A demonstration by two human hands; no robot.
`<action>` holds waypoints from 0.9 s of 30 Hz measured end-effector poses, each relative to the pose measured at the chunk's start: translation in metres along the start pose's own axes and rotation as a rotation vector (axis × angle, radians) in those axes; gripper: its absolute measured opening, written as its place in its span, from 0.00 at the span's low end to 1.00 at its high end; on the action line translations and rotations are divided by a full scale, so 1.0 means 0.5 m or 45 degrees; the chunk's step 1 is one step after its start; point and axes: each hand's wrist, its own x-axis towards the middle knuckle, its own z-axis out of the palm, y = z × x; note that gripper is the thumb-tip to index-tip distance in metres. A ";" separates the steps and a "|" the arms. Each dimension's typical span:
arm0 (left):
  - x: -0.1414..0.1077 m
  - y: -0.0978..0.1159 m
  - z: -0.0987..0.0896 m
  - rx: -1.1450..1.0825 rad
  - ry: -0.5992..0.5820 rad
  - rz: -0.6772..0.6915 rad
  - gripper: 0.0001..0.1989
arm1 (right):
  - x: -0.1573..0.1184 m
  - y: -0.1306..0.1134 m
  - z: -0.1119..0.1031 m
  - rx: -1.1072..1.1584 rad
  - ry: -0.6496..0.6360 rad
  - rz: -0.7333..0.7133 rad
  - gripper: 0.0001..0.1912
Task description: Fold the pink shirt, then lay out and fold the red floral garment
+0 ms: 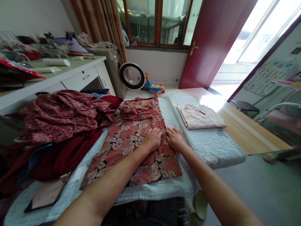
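A garment with red-brown flowers and pale leaves on black (124, 147) lies spread in front of me, its upper part bunched in folds. On its middle right rests my left hand (152, 139), palm down, fingers slightly bent against the fabric. My right hand (176, 138) is just beside it, at the garment's right edge, with fingers stretched out and apart. Neither palm shows. Under the garment is a light blue quilted cloth (188, 179). A folded pale pink shirt (202, 116) sits on that cloth, beyond my right hand.
Crumpled red patterned clothing (63, 113) and dark red cloth (68, 153) are piled at left. A flat pink item with a dark edge (47, 194) lies near the front left. Behind stand a cluttered desk (82, 67) and a washer with its round door (132, 76) open.
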 end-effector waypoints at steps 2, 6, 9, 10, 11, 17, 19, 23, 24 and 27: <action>-0.019 0.017 -0.012 -0.003 -0.033 -0.021 0.15 | 0.002 -0.011 -0.003 -0.003 0.042 -0.003 0.24; -0.054 0.043 -0.017 -0.005 -0.033 -0.086 0.22 | 0.025 -0.028 -0.001 0.044 0.046 -0.048 0.25; -0.073 0.049 -0.005 -0.019 -0.025 -0.094 0.23 | 0.042 -0.028 0.003 0.052 0.014 -0.002 0.25; -0.078 0.049 -0.001 -0.024 -0.021 -0.094 0.23 | 0.046 -0.028 0.004 0.047 0.024 0.055 0.25; -0.081 0.049 0.003 -0.029 -0.014 -0.096 0.23 | 0.051 -0.028 0.004 0.041 0.043 0.127 0.25; -0.088 0.049 0.008 -0.041 0.021 -0.108 0.25 | 0.088 -0.048 0.012 0.061 0.095 0.090 0.25; -0.089 0.049 0.009 -0.040 0.025 -0.108 0.25 | 0.098 -0.051 0.020 0.056 0.052 0.032 0.26; -0.092 0.046 0.014 -0.035 0.021 -0.106 0.25 | 0.100 -0.038 0.029 0.025 0.058 0.206 0.29; -0.092 0.046 0.015 -0.036 0.021 -0.105 0.25 | 0.095 -0.034 0.029 0.028 0.066 0.253 0.30; -0.093 0.044 0.017 -0.045 0.028 -0.096 0.24 | 0.071 -0.025 0.026 0.052 0.072 0.256 0.30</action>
